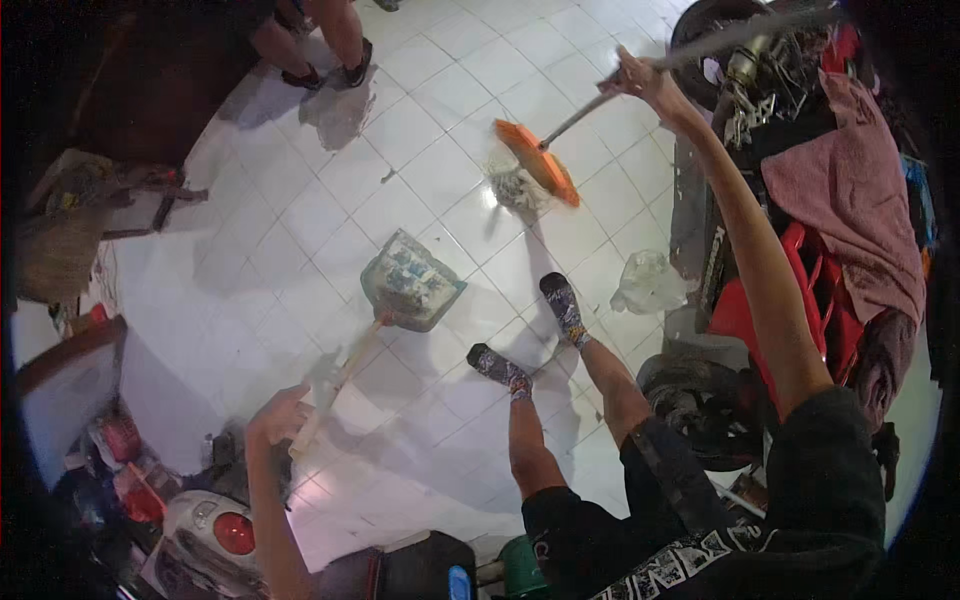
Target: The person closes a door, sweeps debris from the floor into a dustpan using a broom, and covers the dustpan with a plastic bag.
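Note:
My right hand [642, 82], at the upper right, is closed around the long grey handle of a broom. The broom's orange head [537, 162] rests on the white tiles, its bristles beside a small heap of grey dust and fluff [516, 189]. Towards the lower left, my left hand [280, 416] has bent fingers at the upper end of a pale dustpan handle; how firmly they grip is hard to see. The dirty dustpan [414, 281] lies left of the dust heap and apart from it, its wide edge pointing away from me.
A crumpled clear plastic bag [649, 283] lies right of my socked feet [566, 308]. Along the right stand a tyre [700, 410], a red frame and a pink towel [850, 200]. A scooter's tail [210, 535] is at lower left. Another person's legs [335, 40] show at the top.

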The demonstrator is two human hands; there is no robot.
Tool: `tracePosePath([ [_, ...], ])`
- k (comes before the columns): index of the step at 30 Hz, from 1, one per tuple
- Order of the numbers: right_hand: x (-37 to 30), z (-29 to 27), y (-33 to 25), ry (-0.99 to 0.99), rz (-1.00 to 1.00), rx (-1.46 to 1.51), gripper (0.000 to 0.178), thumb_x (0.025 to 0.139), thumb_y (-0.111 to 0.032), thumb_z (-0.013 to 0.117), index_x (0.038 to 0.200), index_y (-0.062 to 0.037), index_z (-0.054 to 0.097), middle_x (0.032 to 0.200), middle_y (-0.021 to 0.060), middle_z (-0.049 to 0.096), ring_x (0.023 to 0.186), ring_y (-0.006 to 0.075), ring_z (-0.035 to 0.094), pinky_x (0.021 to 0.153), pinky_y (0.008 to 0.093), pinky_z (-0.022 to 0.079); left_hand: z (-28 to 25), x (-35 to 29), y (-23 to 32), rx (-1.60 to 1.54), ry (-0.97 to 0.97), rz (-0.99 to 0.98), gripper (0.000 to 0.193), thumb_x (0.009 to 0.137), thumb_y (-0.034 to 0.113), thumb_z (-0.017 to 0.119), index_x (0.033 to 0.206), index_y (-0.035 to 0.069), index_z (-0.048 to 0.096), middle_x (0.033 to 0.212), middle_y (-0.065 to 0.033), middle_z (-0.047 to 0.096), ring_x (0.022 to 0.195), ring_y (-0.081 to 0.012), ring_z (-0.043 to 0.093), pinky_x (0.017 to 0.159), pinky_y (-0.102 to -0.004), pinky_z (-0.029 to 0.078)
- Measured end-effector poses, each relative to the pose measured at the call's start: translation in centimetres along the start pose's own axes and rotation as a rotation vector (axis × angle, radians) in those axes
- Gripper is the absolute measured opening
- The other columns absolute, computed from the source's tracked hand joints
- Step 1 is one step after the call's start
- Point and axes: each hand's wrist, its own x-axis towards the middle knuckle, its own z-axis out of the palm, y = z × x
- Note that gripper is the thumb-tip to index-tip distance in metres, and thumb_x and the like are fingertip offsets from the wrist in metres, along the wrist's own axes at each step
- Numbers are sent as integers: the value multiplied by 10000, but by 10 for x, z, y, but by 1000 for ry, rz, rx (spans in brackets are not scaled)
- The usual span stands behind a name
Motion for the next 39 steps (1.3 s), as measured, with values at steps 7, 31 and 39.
tracePosePath([
  [7, -49, -4, 16, 117, 376, 92, 419, 950, -460, 384, 741, -101, 436, 1002, 85, 580, 1083, 194, 512, 980, 457, 340, 70, 21, 5, 23, -61, 541, 446, 908, 369, 508, 1154, -3, 488, 842, -146, 618, 678, -224, 610, 532, -352, 525],
  [31, -50, 49, 45, 209, 353, 280, 377, 954, -228, 402, 735, 43, 546, 641, -10, 399, 614, 87, 387, 633, 224, 413, 157, 32, 132, -42, -174, 1169, 126, 768, 136, 564, 740, 22, 519, 685, -31, 471, 573, -99, 462, 523, -238, 376],
  [39, -49, 26, 54, 207, 469, 332, 360, 957, -214, 373, 623, -81, 390, 697, 36, 465, 1030, 224, 562, 846, 331, 452, 160, 57, 167, 238, -368, 1469, 460, 766, 473, 573, 734, 31, 452, 669, -49, 426, 585, -161, 416, 530, -297, 359],
])
